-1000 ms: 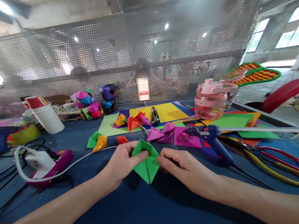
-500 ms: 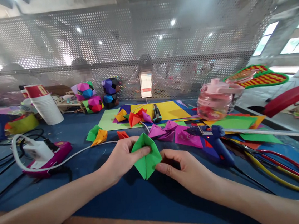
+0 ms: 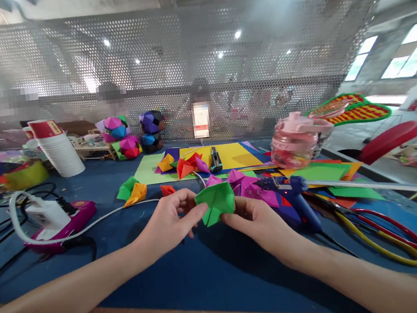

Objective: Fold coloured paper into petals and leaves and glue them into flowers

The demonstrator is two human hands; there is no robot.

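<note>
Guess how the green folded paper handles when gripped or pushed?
The green folded paper probably weighs almost nothing: fingertips of the left hand and right hand carry it. Thin creased sheet, so it likely crushes under a firm pinch.

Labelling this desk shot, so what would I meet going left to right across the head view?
Pink power strip → left hand → green folded paper → right hand → blue glue gun

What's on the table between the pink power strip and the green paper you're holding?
Head view: a white cable crossing the blue table, then the left hand gripping the paper.
</note>
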